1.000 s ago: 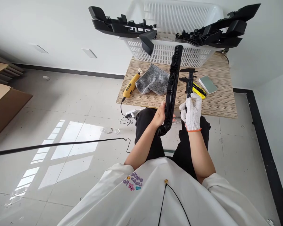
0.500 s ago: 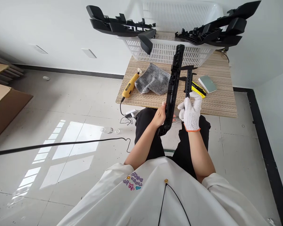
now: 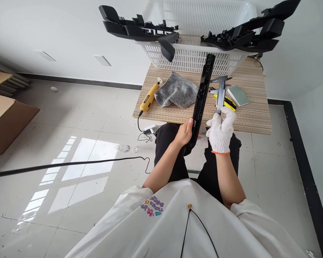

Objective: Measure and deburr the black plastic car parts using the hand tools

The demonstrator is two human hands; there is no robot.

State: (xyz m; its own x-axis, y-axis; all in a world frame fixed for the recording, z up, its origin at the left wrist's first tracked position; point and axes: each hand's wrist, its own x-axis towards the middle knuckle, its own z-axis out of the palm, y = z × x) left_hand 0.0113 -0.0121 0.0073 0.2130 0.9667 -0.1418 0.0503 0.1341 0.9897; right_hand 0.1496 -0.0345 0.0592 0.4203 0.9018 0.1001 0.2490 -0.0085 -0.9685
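Black plastic, long and narrow: the trim strip (image 3: 201, 98) runs from the person's lap up over the near edge of the worktop (image 3: 255, 118), its far end reaching to the white basket (image 3: 188, 59). The bare left hand (image 3: 185, 133) grips it near the bottom, fingers wrapped round the edge and thumb on top. The gloved right hand (image 3: 220, 130) holds a metal caliper (image 3: 221, 91) by the lower end of its beam, fingers closed round it, the caliper's head lying close against the strip's right side; whether it touches the plastic, I cannot tell.

To my eye the weak point is leverage. The strip is held at one end only, so most of its length hangs out unsupported, and a small twist of the wrist could swing the far tip into the basket or into the black parts (image 3: 140, 28) balanced on its rim, which look easy to dislodge. The knitted glove may also slip on smooth steel, letting the caliper slide or tilt. Just beneath the caliper lie a yellow-and-black tool (image 3: 227, 103) and a pale block (image 3: 237, 95); a dropped instrument would land on them. The grey cloth (image 3: 176, 94) and yellow rotary tool (image 3: 149, 96) sit well to the left, out of harm's way.
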